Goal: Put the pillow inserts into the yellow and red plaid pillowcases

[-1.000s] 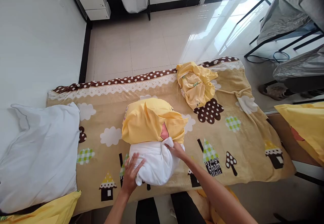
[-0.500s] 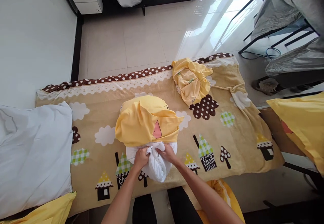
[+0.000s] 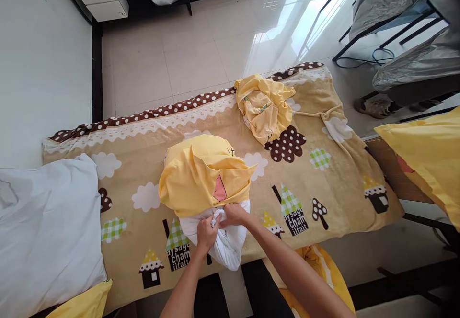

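Note:
A white pillow (image 3: pixel 230 248) sticks out toward me from a yellow pillowcase (image 3: pixel 194 179) that covers its far part. The pillowcase has a pink patch and lies bunched on the tan patterned blanket (image 3: pixel 151 227). Bunched white fabric is gripped by my left hand (image 3: pixel 207 234), its fingers closed at the pillow's middle. Close beside it, my right hand (image 3: pixel 233 214) is also closed on the white pillow, just under the pillowcase's near edge. Its fingertips are partly hidden.
A crumpled yellow pillowcase (image 3: pixel 266 107) lies at the blanket's far side. At the left is another white pillow (image 3: pixel 50 232), with yellow fabric (image 3: pixel 86 301) below it. A yellow pillow (image 3: pixel 427 160) sits at the right edge. Beyond it show a person's shoe (image 3: pixel 373 107) and covered furniture (image 3: pixel 384 2).
My right hand has shifted up toward the pillowcase edge, and my left hand has moved slightly down. The white fabric between them is more twisted. The whole view has shifted a little.

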`<state>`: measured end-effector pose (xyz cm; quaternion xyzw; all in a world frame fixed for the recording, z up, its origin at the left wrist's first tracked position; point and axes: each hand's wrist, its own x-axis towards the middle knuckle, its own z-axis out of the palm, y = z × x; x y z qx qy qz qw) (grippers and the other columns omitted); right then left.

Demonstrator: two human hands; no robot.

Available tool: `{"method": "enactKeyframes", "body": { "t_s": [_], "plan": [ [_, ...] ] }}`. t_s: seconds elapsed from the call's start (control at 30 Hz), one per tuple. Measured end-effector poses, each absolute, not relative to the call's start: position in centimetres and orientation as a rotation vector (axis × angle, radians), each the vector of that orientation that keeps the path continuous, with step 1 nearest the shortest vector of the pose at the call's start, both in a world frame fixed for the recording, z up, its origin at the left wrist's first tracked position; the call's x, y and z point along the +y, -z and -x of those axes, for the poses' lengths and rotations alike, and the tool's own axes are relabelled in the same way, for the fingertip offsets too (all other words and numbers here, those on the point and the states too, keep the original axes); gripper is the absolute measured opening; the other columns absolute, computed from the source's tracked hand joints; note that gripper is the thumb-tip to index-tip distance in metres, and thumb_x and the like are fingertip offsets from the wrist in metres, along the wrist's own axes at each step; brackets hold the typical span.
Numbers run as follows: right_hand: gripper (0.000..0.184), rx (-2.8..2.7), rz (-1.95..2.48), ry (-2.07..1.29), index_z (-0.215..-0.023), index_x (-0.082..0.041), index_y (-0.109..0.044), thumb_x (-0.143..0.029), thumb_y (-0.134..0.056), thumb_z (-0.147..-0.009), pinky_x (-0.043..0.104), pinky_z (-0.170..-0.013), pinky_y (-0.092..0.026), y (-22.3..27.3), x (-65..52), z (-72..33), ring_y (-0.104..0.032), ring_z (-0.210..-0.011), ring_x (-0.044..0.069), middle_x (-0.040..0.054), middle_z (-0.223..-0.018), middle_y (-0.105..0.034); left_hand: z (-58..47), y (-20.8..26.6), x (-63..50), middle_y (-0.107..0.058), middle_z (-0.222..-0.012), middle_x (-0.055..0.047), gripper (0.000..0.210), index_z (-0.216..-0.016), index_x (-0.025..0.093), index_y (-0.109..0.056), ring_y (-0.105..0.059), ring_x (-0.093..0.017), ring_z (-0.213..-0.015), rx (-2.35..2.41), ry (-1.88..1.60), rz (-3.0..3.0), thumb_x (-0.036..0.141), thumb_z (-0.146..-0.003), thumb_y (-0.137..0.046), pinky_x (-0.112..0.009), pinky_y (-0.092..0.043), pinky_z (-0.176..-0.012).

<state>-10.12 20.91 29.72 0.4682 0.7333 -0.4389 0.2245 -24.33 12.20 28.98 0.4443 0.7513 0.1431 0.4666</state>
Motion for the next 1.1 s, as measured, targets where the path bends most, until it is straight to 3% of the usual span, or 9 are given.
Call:
{"method": "enactKeyframes", "body": {
  "t_s": [0.13, 0.27, 0.33, 0.4, 0.5, 0.6, 0.7, 0.87, 1.1],
  "plan": [
    [0.053, 2.229, -1.832, 1.046, -0.133, -0.016, -0.056, -0.042, -0.062, -0.087, 0.042, -0.104, -0.041, -32.4, 13.7, 9.4, -0.054, -0.126, 0.029, 0.0171, -0.135, -0.059, 24.3, -28.6, 13.1, -0.046, -0.049, 0.001, 0.045, -0.050, 0.021, -0.048, -0.044, -0.014, -0.054, 1.882, -0.391, -0.974, 0.055, -0.078, -0.051, -0.026, -0.027, -0.056],
    [0.094, 2.258, -2.161, 0.852, -0.155, -0.019, -0.024, -0.054, -0.067, -0.078, 0.052, -0.101, -0.042, -33.2, 5.7, 11.0, -0.040, -0.137, 0.039, 0.0213, -0.155, -0.036, 23.9, -28.5, 14.0, -0.029, -0.046, 0.005, 0.047, -0.046, 0.022, -0.033, -0.031, -0.009, -0.049, 1.875, -0.486, -0.821, 0.052, -0.072, -0.057, -0.025, -0.022, -0.050],
    [0.095, 2.236, -2.256, 0.763, -0.157, -0.019, -0.017, -0.046, -0.066, -0.081, 0.053, -0.100, -0.042, -32.3, 4.4, 12.6, -0.038, -0.137, 0.040, 0.0221, -0.156, -0.032, 23.6, -28.8, 14.2, -0.026, -0.047, 0.006, 0.046, -0.048, 0.022, -0.031, -0.028, -0.008, -0.049, 1.856, -0.538, -0.760, 0.051, -0.074, -0.055, -0.024, -0.023, -0.048],
    [0.080, 2.246, -2.327, 0.690, -0.157, -0.022, -0.020, -0.030, -0.057, -0.086, 0.051, -0.097, -0.045, -30.9, 5.1, 13.7, -0.047, -0.127, 0.037, 0.0215, -0.148, -0.043, 23.3, -29.2, 14.4, -0.027, -0.049, 0.006, 0.043, -0.051, 0.022, -0.031, -0.029, -0.008, -0.049, 1.838, -0.585, -0.732, 0.051, -0.077, -0.051, -0.023, -0.026, -0.048],
    [0.071, 2.393, -2.245, 0.775, -0.153, -0.027, -0.034, -0.008, -0.041, -0.085, 0.039, -0.084, -0.051, -28.8, 7.3, 13.8, -0.060, -0.101, 0.026, 0.0136, -0.115, -0.062, 23.2, -30.2, 14.5, -0.031, -0.052, 0.005, 0.042, -0.052, 0.022, -0.033, -0.035, -0.010, -0.052, 1.835, -0.631, -0.765, 0.050, -0.079, -0.050, -0.024, -0.032, -0.051],
    [0.073, 2.444, -2.102, 0.946, -0.148, -0.026, -0.044, -0.001, -0.037, -0.080, 0.026, -0.070, -0.051, -27.8, 8.7, 12.3, -0.060, -0.085, 0.020, 0.0071, -0.091, -0.062, 24.2, -31.6, 13.9, -0.051, -0.065, 0.000, 0.035, -0.061, 0.020, -0.051, -0.052, -0.015, -0.067, 1.778, -0.670, -0.909, 0.048, -0.081, -0.052, -0.027, -0.045, -0.066],
    [0.075, 2.355, -2.031, 1.047, -0.147, -0.026, -0.046, -0.001, -0.040, -0.076, 0.023, -0.066, -0.049, -28.2, 9.3, 10.9, -0.061, -0.084, 0.019, 0.0058, -0.090, -0.063, 26.7, -32.7, 12.6, -0.063, -0.097, -0.009, 0.026, -0.094, 0.020, -0.064, -0.058, -0.023, -0.097, 1.801, -0.797, -1.351, 0.038, -0.090, -0.045, -0.038, -0.048, -0.089],
    [0.077, 2.231, -1.965, 1.108, -0.146, -0.031, -0.047, -0.002, -0.042, -0.075, 0.022, -0.065, -0.047, -29.8, 10.6, 10.9, -0.062, -0.079, 0.017, 0.0037, -0.091, -0.063, 30.6, -31.4, 12.8, -0.062, -0.112, -0.014, 0.033, -0.118, 0.017, -0.058, -0.056, -0.029, -0.108, 2.045, -0.503, -1.927, 0.018, -0.087, -0.049, -0.045, -0.046, -0.094],
    [0.071, 2.162, -1.995, 0.954, -0.144, -0.032, -0.050, -0.006, -0.046, -0.078, 0.023, -0.059, -0.040, -32.3, 14.0, 11.3, -0.060, -0.070, 0.015, 0.0030, -0.088, -0.064, 31.7, -30.4, 17.1, -0.064, -0.090, -0.008, 0.018, -0.091, 0.021, -0.062, -0.059, -0.024, -0.089, 2.013, -0.399, -1.745, 0.020, -0.088, -0.045, -0.038, -0.049, -0.082]
  ]
}}
